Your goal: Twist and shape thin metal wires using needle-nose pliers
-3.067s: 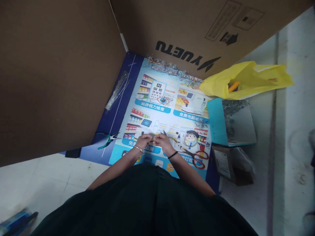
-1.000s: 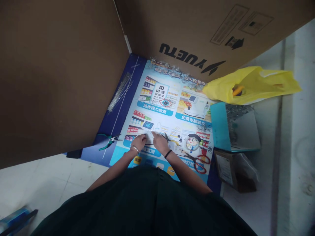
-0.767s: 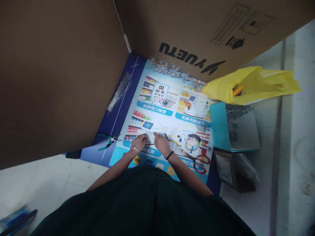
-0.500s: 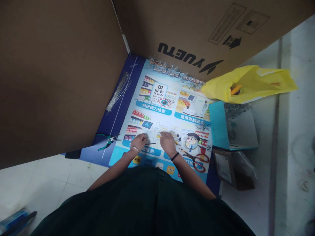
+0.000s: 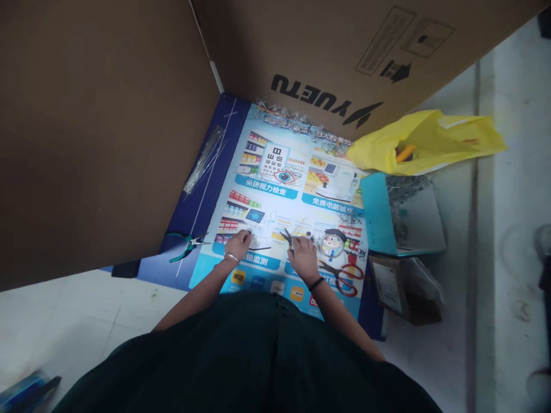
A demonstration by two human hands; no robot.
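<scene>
Two bare hands are sharing the printed poster (image 5: 275,201), which we judge to be serving as our work surface. Our left hand (image 5: 239,244) is lying low over the poster's near-left part, its fingers bunching toward the thumb; whether they are gripping anything small, we cannot tell. Our right hand (image 5: 305,255) is resting palm-down just right of the poster's middle, its fingers touching the dark-tipped pliers (image 5: 286,234) and covering their handles. We cannot tell whether those fingers are closing round them. The red-handled scissors (image 5: 350,282) are lying near the poster's near-right corner, and the green pliers (image 5: 187,248) are lying at its left edge; both are probably sitting at the sides to be within reach. Straight wires (image 5: 204,160) are lying farther up beside the poster's left edge, roughly parallel, perhaps so that single strands are coming away easily. A wire tangle (image 5: 350,218) is resting close to the poster's right edge. Our forearms are slanting in over the poster's near edge and converging toward its middle, the left hand pointing forward and inward, the right hand angling forward and left.
</scene>
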